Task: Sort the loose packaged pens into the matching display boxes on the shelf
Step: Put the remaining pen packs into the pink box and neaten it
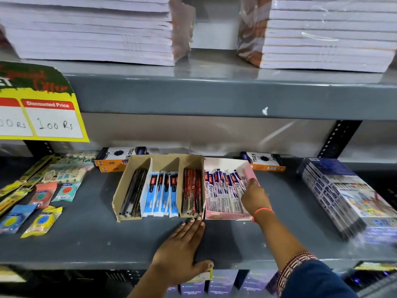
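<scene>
Brown box (120, 196): cardboard, three slots; black pens (133, 194) left, blue-packaged pens (161, 194) middle, red-packaged pens (192, 193) right.
Left hand (182, 248): flat on the shelf, fingers spread and released, fingertips touching the brown box's front right corner.
Pink box (227, 216): just beside the brown box, holding white-and-blue packaged pens (221, 192) in a row.
Right hand (255, 196): reaches into the pink box's right end, fingers on the rightmost packets; whether it pinches one, cannot tell.
Shelf (96, 233): grey metal; sharpener packets (40, 220) far left, stacked flat packs (341, 198) right.
Above: notebook stacks (96, 33), a yellow price sign (43, 108).
</scene>
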A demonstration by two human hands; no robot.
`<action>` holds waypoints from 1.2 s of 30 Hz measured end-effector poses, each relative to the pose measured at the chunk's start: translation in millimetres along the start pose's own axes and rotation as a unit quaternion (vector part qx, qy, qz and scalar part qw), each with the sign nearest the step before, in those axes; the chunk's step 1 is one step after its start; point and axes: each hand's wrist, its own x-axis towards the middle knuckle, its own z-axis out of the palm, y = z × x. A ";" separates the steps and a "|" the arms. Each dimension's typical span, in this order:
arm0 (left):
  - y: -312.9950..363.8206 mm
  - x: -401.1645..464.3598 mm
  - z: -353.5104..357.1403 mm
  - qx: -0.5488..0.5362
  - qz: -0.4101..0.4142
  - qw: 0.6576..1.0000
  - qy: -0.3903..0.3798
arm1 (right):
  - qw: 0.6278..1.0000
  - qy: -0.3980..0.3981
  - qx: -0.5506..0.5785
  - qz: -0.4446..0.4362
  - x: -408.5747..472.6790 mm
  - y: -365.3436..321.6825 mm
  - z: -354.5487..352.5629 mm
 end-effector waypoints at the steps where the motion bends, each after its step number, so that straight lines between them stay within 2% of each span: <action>1: 0.7 0.0 -1.0 -0.018 -0.001 1.000 -0.010 | 1.000 -0.001 -0.005 -0.002 -0.2 0.0 -0.4; 3: 0.2 -0.8 1.8 -0.053 0.002 0.998 -0.036 | 1.000 -0.011 -0.026 -0.010 0.4 0.5 0.4; 6: -0.8 0.4 4.7 -0.050 -0.001 0.998 -0.043 | 0.998 -0.020 -0.062 -0.018 2.0 1.9 0.6; 11: -1.5 1.4 5.1 -0.054 -0.013 0.997 -0.061 | 0.987 0.031 -0.155 -0.042 1.9 3.4 -2.9; 13: -2.1 1.5 6.6 -0.055 -0.017 0.996 -0.067 | 0.979 0.020 -0.198 -0.044 1.1 5.5 -0.4; 16: -1.4 2.0 6.5 -0.057 -0.018 0.996 -0.068 | 0.975 0.001 -0.217 -0.040 1.6 8.7 4.4; 25: -0.6 0.9 3.7 -0.048 -0.010 0.996 -0.071 | 0.962 0.010 -0.268 -0.048 1.2 3.4 6.2; 28: -1.1 1.7 5.0 -0.049 -0.007 0.996 -0.072 | 0.974 0.019 -0.222 -0.033 3.1 3.5 5.7; 31: -1.2 1.3 5.8 -0.050 -0.007 0.996 -0.070 | 0.998 0.000 -0.060 0.017 10.9 0.6 0.0; 34: -1.4 1.5 6.2 -0.052 -0.008 0.996 -0.071 | 0.992 -0.050 0.090 0.072 18.4 -3.2 -7.3; 36: -1.4 1.7 6.8 -0.053 -0.010 0.996 -0.073 | 0.989 -0.068 0.101 0.082 19.3 -1.9 -10.1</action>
